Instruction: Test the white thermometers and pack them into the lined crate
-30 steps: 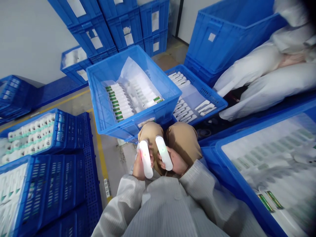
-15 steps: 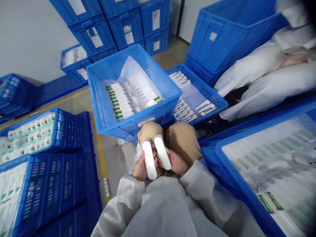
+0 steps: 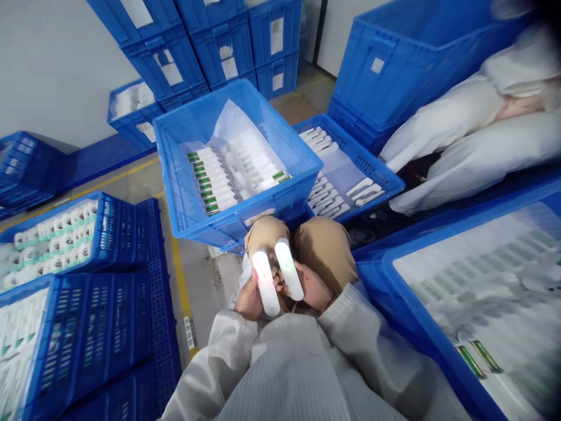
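One white bar (image 3: 266, 286) sits in the left hand (image 3: 249, 297), grip closed round it, thumb along its outer side; a second white bar (image 3: 289, 272) is in the right hand (image 3: 314, 287), grip likewise wrapped on it. Both bars side by side with a narrow gap, far ends tipped left, fingertips of both hands meeting around that gap. Faces very bright, small green spot on the right one, small warm-coloured spot on the left. Everything held over the lap, between grey sleeves (image 3: 228, 345), just below the tan knees (image 3: 329, 257). Knees are right up at the near edge of a blue bin (image 3: 287, 202); inside it, a row of white parts with green ends (image 3: 208, 187) runs along the left side, and a pale sheet (image 3: 232, 120) stands up toward the far corner. Shallow blue tray (image 3: 377, 161) just beside that bin's right corner, white pieces in groups at its far and near ends. Blue crate (image 3: 394, 298) on the right, two green-gold cylinders (image 3: 471, 361) by its left edge. Person in white (image 3: 460, 120) beyond the crate's far edge
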`<state>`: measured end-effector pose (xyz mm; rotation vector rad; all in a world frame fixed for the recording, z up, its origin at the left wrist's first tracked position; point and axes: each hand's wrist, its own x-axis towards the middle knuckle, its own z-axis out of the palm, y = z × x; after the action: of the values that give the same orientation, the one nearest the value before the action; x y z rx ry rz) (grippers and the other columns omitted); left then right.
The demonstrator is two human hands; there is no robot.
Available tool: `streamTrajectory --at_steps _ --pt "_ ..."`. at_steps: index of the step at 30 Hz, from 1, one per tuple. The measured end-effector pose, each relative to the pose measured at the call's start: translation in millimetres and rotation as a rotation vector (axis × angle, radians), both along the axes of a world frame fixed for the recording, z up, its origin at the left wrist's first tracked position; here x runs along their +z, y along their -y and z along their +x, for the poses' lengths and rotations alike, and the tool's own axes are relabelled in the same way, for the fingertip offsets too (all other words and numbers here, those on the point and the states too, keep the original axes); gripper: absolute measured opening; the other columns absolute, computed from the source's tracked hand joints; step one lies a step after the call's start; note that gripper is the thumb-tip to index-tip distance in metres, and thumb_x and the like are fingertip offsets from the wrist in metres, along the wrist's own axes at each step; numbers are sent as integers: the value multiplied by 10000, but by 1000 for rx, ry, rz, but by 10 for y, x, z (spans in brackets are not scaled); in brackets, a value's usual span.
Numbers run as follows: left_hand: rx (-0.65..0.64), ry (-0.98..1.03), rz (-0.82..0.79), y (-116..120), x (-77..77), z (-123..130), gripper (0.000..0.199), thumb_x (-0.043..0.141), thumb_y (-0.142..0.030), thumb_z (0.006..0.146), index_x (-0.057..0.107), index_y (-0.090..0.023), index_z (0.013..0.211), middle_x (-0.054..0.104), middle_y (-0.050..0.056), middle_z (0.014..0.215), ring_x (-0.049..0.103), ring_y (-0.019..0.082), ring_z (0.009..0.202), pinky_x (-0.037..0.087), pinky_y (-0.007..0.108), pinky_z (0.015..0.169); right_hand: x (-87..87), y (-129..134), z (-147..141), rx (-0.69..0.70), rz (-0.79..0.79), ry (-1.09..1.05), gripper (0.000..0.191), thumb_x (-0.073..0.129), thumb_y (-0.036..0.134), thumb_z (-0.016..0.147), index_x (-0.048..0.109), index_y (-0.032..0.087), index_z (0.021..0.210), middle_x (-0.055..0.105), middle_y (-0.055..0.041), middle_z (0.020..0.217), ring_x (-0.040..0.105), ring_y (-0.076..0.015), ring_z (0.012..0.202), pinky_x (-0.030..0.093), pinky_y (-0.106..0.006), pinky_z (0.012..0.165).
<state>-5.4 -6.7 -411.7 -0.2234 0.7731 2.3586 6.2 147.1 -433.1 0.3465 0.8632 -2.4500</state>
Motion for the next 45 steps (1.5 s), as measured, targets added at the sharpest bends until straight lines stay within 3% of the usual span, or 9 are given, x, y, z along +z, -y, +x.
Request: streamTrajectory --at_steps 12,18,24,27,32,36,40,43,45 --pt "28 -14 -58 48 -134 21 580 707 -480 752 560 -187 1231 621 44 825 587 165 722 485 310 732 8 4 -11 -51 27 52 347 458 489 847 571 167 909 516 10 593 460 -121 488 358 -243 443" --pt "44 2 -156 29 -108 14 511 729 -554 693 622 -158 998 644 52 764 629 203 748 490 343 756 42 -4 -7 -63 47 50 352 521 504 793 574 177 909 522 12 597 475 -118 508 370 -233 451" --pt "139 -4 -407 35 -64 -6 687 679 -622 703 552 -162 1198 640 46 701 599 192 627 470 330 641 95 10 28 174 99 -71 493 442 642 819 584 184 932 549 0 601 439 -106 401 318 -245 363" --pt "165 -157 -478 6 -9 -19 725 734 -474 728 454 -207 1341 588 -15 655 535 141 577 432 279 592 110 33 71 218 192 -157 522 429 680 832 587 191 921 569 -4 606 434 -104 365 305 -248 332" --pt "304 -169 -619 -78 15 -80 742 815 -367 643 498 -165 1283 537 -58 595 474 100 520 395 238 548 80 30 153 187 463 -244 521 457 665 849 536 204 1078 562 22 559 486 -130 426 367 -243 406" --pt "443 -90 -558 -97 -17 -115 702 828 -401 606 534 -153 1193 524 -68 544 470 105 496 386 242 529 37 -12 183 20 921 -410 372 586 558 820 589 188 862 565 -2 636 524 -159 592 377 -266 536" --pt "460 -66 -555 -89 -27 -117 667 834 -430 587 555 -146 1121 534 -62 527 470 109 484 376 247 520 22 -38 190 -7 1159 -533 329 552 478 861 561 195 693 522 0 581 503 -162 590 332 -268 537" --pt "462 -61 -546 -89 -39 -122 639 838 -416 586 548 -154 1092 534 -69 522 475 105 481 370 239 521 24 -42 181 8 1232 -525 347 517 476 874 535 192 676 505 0 579 504 -155 573 334 -263 518" --pt "462 -56 -538 -89 -56 -132 591 843 -406 583 555 -154 1033 539 -69 522 473 95 480 367 228 519 30 -43 175 37 1093 -457 312 491 497 883 524 198 798 514 11 625 505 -138 527 355 -248 471"
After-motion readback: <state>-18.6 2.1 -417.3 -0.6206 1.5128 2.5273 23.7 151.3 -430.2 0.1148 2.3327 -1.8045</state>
